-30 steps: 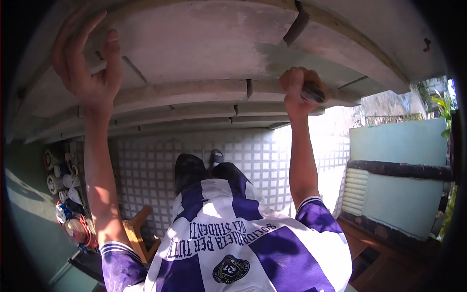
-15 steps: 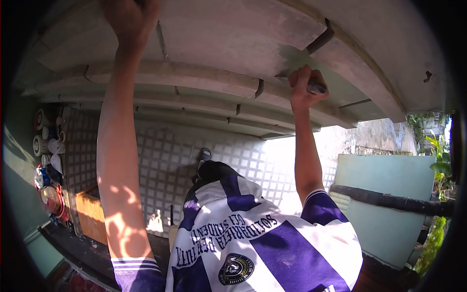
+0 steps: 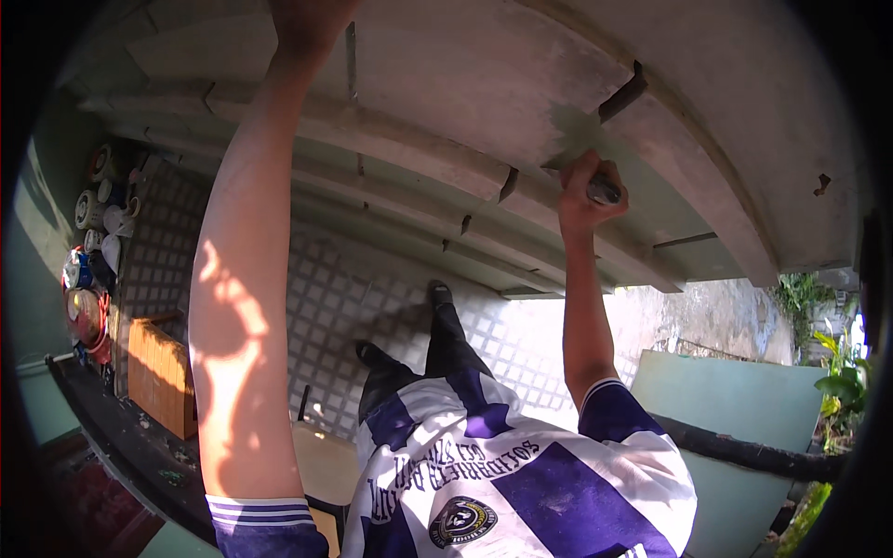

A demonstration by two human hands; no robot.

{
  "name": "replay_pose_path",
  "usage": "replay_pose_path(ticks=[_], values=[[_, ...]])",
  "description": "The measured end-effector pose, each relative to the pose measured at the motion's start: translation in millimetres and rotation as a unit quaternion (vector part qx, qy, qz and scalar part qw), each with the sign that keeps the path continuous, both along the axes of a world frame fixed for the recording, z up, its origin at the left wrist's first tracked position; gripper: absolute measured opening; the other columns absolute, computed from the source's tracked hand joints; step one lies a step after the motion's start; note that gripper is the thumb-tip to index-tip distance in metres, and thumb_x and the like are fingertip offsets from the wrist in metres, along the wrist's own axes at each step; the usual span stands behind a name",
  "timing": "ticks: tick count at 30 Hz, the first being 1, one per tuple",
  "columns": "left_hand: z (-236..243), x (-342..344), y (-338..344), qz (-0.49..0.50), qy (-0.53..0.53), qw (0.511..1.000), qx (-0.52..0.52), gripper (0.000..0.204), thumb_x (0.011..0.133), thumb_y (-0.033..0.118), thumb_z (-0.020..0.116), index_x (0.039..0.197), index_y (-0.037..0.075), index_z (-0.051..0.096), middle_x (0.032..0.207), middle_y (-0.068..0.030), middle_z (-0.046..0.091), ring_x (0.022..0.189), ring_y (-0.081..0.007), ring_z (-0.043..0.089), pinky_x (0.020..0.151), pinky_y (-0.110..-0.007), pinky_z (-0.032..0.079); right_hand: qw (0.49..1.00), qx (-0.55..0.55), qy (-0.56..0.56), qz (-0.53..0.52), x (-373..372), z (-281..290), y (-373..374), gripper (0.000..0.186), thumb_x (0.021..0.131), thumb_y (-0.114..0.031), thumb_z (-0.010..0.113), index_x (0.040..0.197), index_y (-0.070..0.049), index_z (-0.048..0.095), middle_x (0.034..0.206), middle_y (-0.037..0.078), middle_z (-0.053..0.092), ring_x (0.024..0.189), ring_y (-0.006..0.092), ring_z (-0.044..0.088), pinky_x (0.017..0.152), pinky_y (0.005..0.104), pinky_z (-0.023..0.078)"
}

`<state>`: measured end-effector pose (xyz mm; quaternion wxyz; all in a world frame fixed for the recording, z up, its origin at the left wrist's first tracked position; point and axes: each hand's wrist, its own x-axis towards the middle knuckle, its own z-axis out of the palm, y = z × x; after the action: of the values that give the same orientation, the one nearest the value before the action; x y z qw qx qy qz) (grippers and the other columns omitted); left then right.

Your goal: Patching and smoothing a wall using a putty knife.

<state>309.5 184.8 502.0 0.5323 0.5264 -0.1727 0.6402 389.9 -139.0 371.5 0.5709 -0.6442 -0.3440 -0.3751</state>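
My right hand [image 3: 590, 193] is closed round the handle of a scraper [image 3: 606, 190]; the rounded handle end shows. A little of its thin blade pokes out left of the fingers, against the pale surface [image 3: 465, 65] with long ledges. A smooth greenish patch [image 3: 577, 121] lies just beyond that hand, beside a dark slot [image 3: 621, 93]. My left hand [image 3: 312, 20] is raised to the upper edge of the picture near the same surface; its fingers are cut off, so what it touches or holds is hidden.
Below are a tiled floor [image 3: 326, 270] and a chair seat [image 3: 326, 456]. An orange wooden box [image 3: 160, 377] and several pots and containers [image 3: 88, 209] stand at left. At right, a dark pole [image 3: 744, 446] crosses a pale green panel [image 3: 726, 381], with plants [image 3: 842, 381] beyond.
The view has shifted, and both feet now show. My left hand has slid further out past the upper edge. My right hand stays closed on the scraper near the greenish patch.
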Motion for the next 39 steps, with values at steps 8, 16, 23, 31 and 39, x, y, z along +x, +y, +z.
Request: replay_pose_path(ticks=[8, 16, 23, 31, 39], values=[[-7.8, -6.0, 26.1, 0.530, 0.037, 0.816, 0.227, 0.019, 0.081, 0.003, 0.052, 0.074, 0.003, 0.034, 0.070, -0.0109, 0.035, 0.064, -0.0240, 0.037, 0.059, -0.036, 0.034, 0.990, 0.031, 0.095, 0.098, -1.3, -1.6, 1.3, 0.030, 0.090, -0.005, 0.062, 0.063, -0.004, 0.049, 0.053, 0.006, 0.056, 0.042, 0.0120, 0.051, 0.041, 0.0248, 0.038], [-6.6, -1.7, 25.0, 0.543, 0.077, 0.808, 0.213, 0.016, 0.083, 0.001, 0.049, 0.076, 0.003, 0.034, 0.070, -0.0098, 0.032, 0.063, -0.0229, 0.034, 0.057, -0.033, 0.033, 0.939, -0.079, -0.021, 0.334, 23.5, 3.3, -23.3, 0.020, 0.086, -0.005, 0.066, 0.073, -0.002, 0.051, 0.058, 0.006, 0.054, 0.043, 0.0151, 0.047, 0.042, 0.0265, 0.038], [-10.3, 7.8, 20.8, 0.533, 0.073, 0.820, 0.194, 0.018, 0.083, 0.002, 0.050, 0.076, 0.002, 0.033, 0.069, -0.0107, 0.031, 0.063, -0.0224, 0.035, 0.058, -0.033, 0.032, 0.878, -0.076, 0.052, 0.470, 42.4, 6.5, -26.7, 0.027, 0.079, 0.004, 0.063, 0.061, -0.004, 0.045, 0.048, 0.004, 0.045, 0.041, 0.0133, 0.046, 0.039, 0.0281, 0.038], [-10.4, 2.0, 27.9, 0.538, 0.031, 0.811, 0.227, 0.020, 0.086, 0.006, 0.051, 0.076, 0.002, 0.035, 0.070, -0.0108, 0.033, 0.063, -0.0225, 0.035, 0.058, -0.034, 0.033, 0.926, -0.088, -0.113, 0.349, 24.3, 22.8, -17.4, 0.036, 0.092, -0.006, 0.056, 0.063, -0.007, 0.035, 0.047, 0.003, 0.041, 0.038, 0.0121, 0.037, 0.037, 0.0266, 0.033], [-9.6, 11.2, 24.4, 0.532, 0.031, 0.816, 0.226, 0.024, 0.090, 0.010, 0.051, 0.073, 0.003, 0.035, 0.068, -0.0092, 0.034, 0.063, -0.0221, 0.035, 0.058, -0.035, 0.032, 0.929, -0.103, -0.057, 0.351, 24.9, 23.3, -13.7, 0.037, 0.095, -0.006, 0.054, 0.065, -0.005, 0.033, 0.048, 0.003, 0.041, 0.039, 0.0100, 0.033, 0.034, 0.0271, 0.030]])
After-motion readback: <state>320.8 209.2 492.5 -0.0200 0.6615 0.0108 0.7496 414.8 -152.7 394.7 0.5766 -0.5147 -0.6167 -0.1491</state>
